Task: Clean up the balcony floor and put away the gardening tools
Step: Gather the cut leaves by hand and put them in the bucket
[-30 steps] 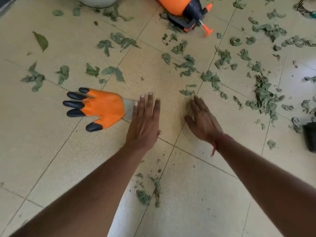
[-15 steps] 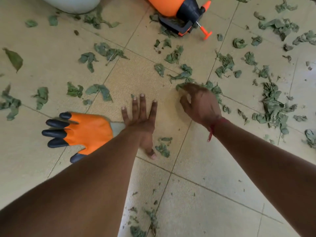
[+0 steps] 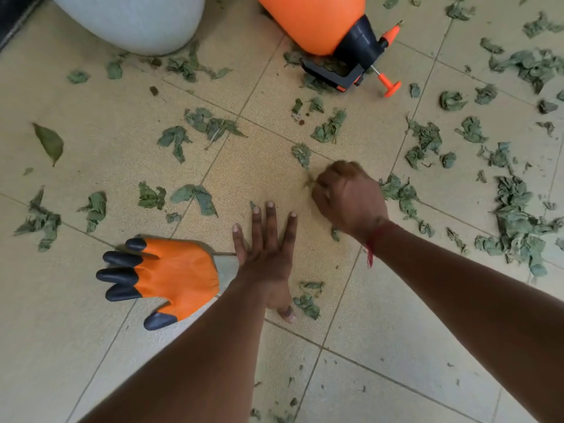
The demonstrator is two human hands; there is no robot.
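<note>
Leaves (image 3: 309,182) in curled right hand (image 3: 351,199), left hand (image 3: 265,257) flat on tile (image 3: 259,175) beside glove (image 3: 174,276)

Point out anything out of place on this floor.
Torn green leaves litter the tiles, thickest at right. The orange sprayer lies tipped on its side at the top; one orange glove lies loose by the left hand.

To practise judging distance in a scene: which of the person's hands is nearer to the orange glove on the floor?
Left. The left hand lies flat against the grey cuff of the glove. The right hand is farther off to the right, curled on leaves.
</note>
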